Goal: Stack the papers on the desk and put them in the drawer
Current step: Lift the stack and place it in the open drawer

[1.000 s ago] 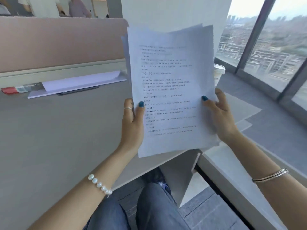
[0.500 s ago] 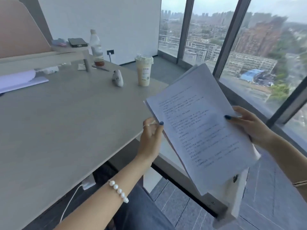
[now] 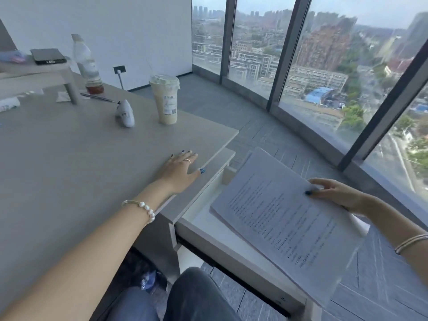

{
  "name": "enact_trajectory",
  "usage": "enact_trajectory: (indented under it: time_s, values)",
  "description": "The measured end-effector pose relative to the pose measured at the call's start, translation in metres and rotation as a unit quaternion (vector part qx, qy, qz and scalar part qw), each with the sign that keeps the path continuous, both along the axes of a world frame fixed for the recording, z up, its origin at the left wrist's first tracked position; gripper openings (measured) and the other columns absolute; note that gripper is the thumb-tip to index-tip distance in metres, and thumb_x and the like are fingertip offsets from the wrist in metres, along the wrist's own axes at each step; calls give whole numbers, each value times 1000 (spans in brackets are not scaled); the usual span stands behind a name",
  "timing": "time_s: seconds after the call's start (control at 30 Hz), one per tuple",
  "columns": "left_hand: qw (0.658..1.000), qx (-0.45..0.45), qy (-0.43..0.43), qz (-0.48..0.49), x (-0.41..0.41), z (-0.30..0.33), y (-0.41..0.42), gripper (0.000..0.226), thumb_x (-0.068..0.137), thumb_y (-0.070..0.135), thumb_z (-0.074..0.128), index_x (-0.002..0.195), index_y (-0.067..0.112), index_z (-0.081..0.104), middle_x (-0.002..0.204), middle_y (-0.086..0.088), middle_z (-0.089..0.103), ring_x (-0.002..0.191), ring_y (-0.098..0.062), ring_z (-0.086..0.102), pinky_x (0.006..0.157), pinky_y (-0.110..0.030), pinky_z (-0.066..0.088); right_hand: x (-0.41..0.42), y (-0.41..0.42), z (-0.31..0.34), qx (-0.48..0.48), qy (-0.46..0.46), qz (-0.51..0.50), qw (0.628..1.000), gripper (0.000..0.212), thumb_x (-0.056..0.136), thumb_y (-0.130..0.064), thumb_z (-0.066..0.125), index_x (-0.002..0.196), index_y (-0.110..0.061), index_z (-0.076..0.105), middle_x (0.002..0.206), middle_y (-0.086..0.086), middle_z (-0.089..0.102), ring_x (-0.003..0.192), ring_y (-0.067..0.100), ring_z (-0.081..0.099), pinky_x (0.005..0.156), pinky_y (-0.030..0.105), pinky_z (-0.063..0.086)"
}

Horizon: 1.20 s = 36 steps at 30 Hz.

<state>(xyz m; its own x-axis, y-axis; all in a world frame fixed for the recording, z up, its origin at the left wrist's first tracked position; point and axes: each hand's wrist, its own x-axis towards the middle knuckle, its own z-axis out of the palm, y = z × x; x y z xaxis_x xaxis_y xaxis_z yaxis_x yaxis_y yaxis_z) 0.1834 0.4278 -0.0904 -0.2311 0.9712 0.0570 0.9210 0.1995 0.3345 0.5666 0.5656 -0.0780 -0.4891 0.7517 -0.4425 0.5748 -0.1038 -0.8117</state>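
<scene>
A stack of printed white papers (image 3: pixel 282 218) hangs tilted over the open white drawer (image 3: pixel 199 225) at the desk's right side. My right hand (image 3: pixel 333 193) grips the stack by its far right edge, thumb on top. My left hand (image 3: pixel 180 167) rests flat on the grey desk (image 3: pixel 69 170) near its right edge, fingers spread, holding nothing. The papers hide most of the drawer's inside.
A lidded milk-tea cup (image 3: pixel 165 99), a small white object (image 3: pixel 125 113) and a plastic bottle (image 3: pixel 86 63) stand at the desk's far side. A phone (image 3: pixel 47 56) lies on a raised shelf. Floor-to-ceiling windows curve round on the right. My legs are below the desk.
My left hand let go of the papers and came down flat on the desk. The right hand alone lowered the stack over the open drawer. My view turned further right.
</scene>
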Motion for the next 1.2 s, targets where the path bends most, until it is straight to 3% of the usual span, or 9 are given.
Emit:
enact_trajectory:
  time_s: [0.33,0.43,0.5,0.67,0.9,1.03,1.2]
  values:
    - [1000,4,5,-10,-1,-1,1,63,92,50,35,146,20,24,159,2,16,147,-12,9,120,-32,3,-59,36,-43,-33,-138,108,984,33,88,-19,59,118,-30,50,114,9,65,92,27,71,81,46,58]
    - [1000,7,3,-7,-1,-3,1,64,91,53,35,146,22,24,159,3,17,147,-11,9,120,-32,4,-80,32,-58,-33,-150,143,978,28,89,-18,57,110,-35,50,110,0,60,92,19,68,73,30,59]
    - [1000,8,2,-6,-1,-4,2,65,91,54,36,146,22,24,159,3,17,147,-11,9,120,-32,4,-90,31,-71,-11,-158,164,974,32,89,-18,57,118,-31,50,121,5,57,96,17,64,72,23,56]
    - [1000,15,5,-5,-2,-5,3,66,90,55,37,145,22,25,158,3,19,147,-11,11,120,-32,5,-101,29,-108,76,-234,223,943,47,87,-25,59,132,-19,45,138,5,49,120,22,50,102,37,41]
    - [1000,17,2,-2,-2,-6,3,66,89,56,38,145,23,26,158,4,19,146,-11,11,120,-31,4,-99,20,-129,166,-264,191,931,63,78,-41,68,132,-14,48,136,6,54,124,23,50,101,33,40]
    - [1000,20,0,0,-2,-6,3,66,88,55,40,145,23,27,158,4,20,146,-11,12,120,-32,5,-98,11,-124,233,-193,153,941,67,72,-41,74,129,-13,51,132,6,56,123,22,52,102,30,39]
    - [1000,20,5,0,-1,-6,2,65,89,54,41,144,22,28,158,2,21,146,-12,13,120,-32,6,-99,-21,-95,227,-79,124,963,57,66,-52,71,115,-27,60,112,-7,67,101,2,62,97,27,46]
